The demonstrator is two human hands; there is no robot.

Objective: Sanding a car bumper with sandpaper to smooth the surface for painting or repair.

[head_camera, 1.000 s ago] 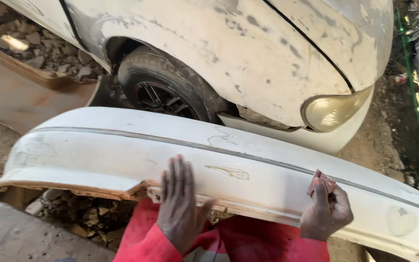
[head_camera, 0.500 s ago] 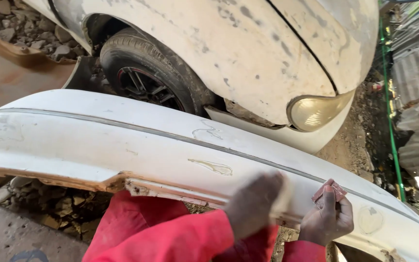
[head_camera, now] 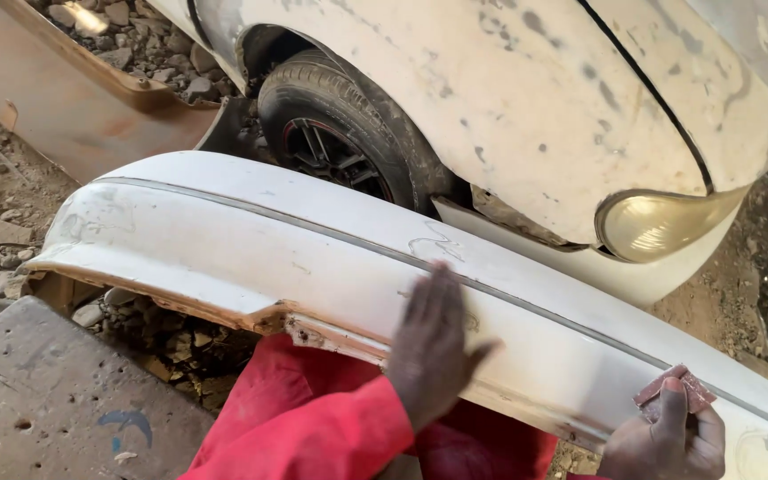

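While the flat, open left hand (head_camera: 433, 351) is pressed on the bumper (head_camera: 251, 244), sandpaper (head_camera: 673, 391) is pinched in the right hand (head_camera: 668, 440); the bumper is judged light, flexible, best gripped by its edges.

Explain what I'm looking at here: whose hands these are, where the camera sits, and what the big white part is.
The camera is worn on a person's head and looks down at their own two bare hands. Across the view lies a long white detached car bumper with a thin grey trim line, resting over rubble. The left hand, in a red sleeve, lies flat on the bumper. The right hand pinches a small reddish piece of sandpaper against the bumper's lower edge. Behind stands a patchy white car with a black front tyre and a yellowed headlamp.
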